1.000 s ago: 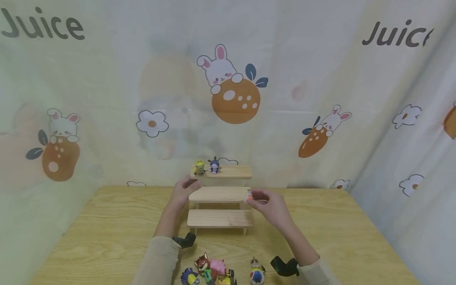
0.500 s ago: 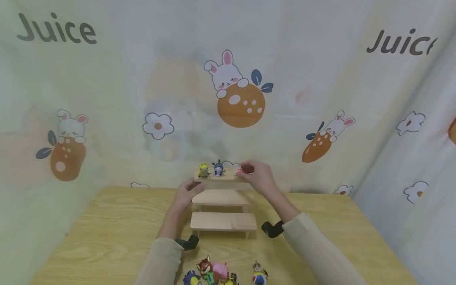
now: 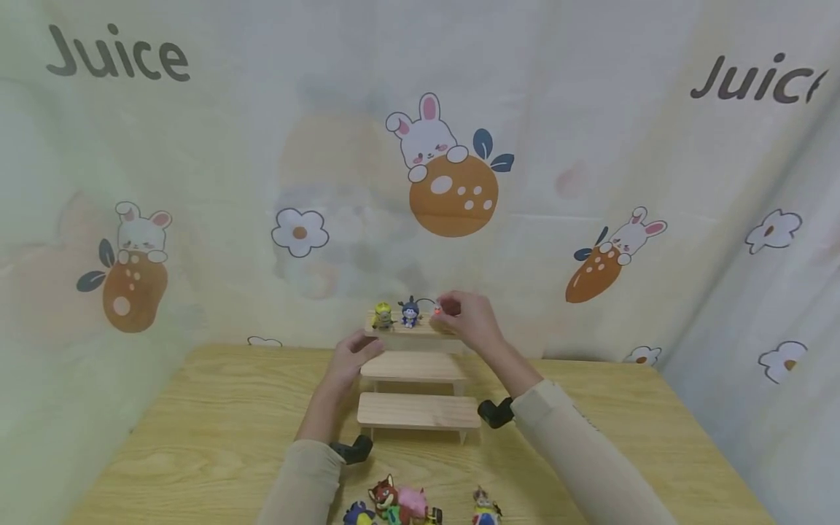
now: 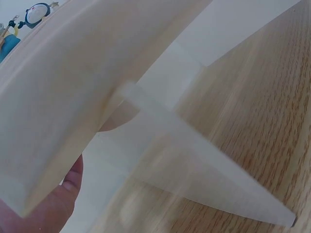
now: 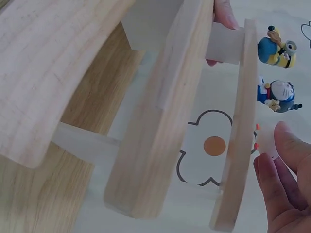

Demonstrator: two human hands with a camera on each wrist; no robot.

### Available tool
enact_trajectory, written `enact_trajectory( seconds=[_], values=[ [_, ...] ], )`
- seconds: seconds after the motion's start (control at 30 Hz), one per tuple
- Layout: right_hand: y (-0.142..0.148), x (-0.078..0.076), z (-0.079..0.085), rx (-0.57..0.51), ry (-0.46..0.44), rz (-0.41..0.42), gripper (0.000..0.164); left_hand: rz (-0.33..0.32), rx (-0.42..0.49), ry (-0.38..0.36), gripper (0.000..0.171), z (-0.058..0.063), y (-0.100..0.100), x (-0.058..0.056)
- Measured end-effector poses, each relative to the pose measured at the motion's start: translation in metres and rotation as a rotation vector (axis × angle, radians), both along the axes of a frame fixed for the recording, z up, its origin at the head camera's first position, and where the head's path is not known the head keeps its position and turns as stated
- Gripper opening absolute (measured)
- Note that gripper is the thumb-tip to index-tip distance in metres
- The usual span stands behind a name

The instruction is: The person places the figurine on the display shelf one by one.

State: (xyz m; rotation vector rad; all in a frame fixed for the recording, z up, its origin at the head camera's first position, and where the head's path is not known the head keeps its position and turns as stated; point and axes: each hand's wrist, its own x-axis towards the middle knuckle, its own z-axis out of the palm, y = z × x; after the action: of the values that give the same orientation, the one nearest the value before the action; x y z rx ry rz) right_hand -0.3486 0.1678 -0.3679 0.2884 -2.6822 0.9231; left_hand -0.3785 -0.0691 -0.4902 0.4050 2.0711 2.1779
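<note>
My right hand (image 3: 475, 321) pinches a small white figurine with orange feet (image 5: 265, 140) at the right part of the top step of a three-step wooden display stand (image 3: 418, 410). In the right wrist view its feet are at the step's surface; the fingers hide much of it. My left hand (image 3: 348, 361) grips the left end of the top step's pale support, thumb and a finger on opposite sides. A yellow minion figurine (image 3: 383, 316) and a dark-blue-hooded figurine (image 3: 410, 312) stand on the same step, left of the white one.
Several figurines lie at the table's front: a red fox (image 3: 386, 497), a pink one (image 3: 413, 502), a blue-and-yellow one (image 3: 359, 513) and a crowned one (image 3: 485, 506). A printed curtain (image 3: 354, 160) hangs close behind the stand.
My right hand has raised the white figurine from beside the middle step to the top step, then shifted only slightly. The left hand stays at the stand's left side. The head view has shifted a little.
</note>
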Motion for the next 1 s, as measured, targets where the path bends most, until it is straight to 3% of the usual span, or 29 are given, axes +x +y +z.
enact_trajectory(
  seconds=[0.33,1.0],
  values=[
    [-0.0042,-0.0027,-0.0098,-0.073,-0.042,0.032,0.036,0.032,0.0,-0.002,0.042,-0.0027,-0.0052,0.0001],
    [0.0006,0.0003,-0.0037,-0.08,-0.075,0.025,0.041,0.043,-0.026,0.025,0.045,-0.0017,0.0013,-0.0008]
  ],
)
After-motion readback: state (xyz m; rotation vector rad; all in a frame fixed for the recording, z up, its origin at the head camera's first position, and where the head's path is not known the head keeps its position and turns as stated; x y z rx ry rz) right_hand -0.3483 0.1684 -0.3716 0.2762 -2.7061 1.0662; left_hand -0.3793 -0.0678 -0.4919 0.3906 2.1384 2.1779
